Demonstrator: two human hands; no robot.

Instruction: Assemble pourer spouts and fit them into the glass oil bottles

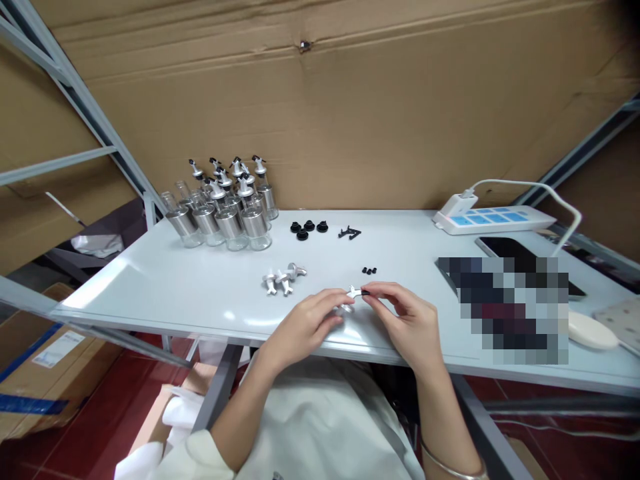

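Observation:
Over the table's front part, my left hand (311,323) pinches a silver pourer spout (354,292), its wider base partly hidden by my fingers. My right hand (407,320) is closed on a small black piece (366,293) at the spout's tip. Just behind my right hand lie several tiny black caps (369,271). Loose silver spouts (283,277) rest to the left of my left hand. Farther back are several round black stoppers (303,230) and, beside them, thin black levers (350,232).
Glass bottles with steel sleeves (231,227) crowd the back left, several topped with pourers. A white power strip (500,219) with a cable stands at the back right. In front of it lie a dark phone (505,248), a blurred-out item and a cream oval object (593,331).

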